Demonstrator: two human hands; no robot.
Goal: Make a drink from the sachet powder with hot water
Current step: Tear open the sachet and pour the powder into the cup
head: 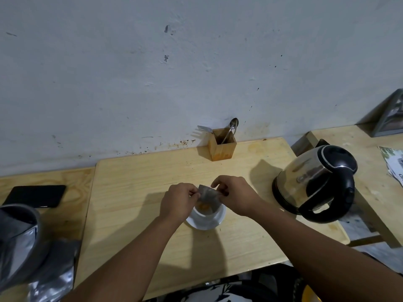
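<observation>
1. Head view: at the table's centre, the left hand [179, 200] and right hand [234, 196] each pinch a top corner of the grey sachet [208, 198], fingers closed on it, over the white cup [207, 214] on its saucer [206, 224].
2. Orange powder shows in the cup (the emptying step, I judge, nearly done).
3. Next calls for the kettle [316, 184] at three o'clock, then the spoon [232, 129] in the wooden holder [222, 148] at twelve o'clock.

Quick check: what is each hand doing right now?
Left hand: closed, pinching the left edge of the sachet over the cup.
Right hand: closed, pinching the sachet's right edge.
</observation>
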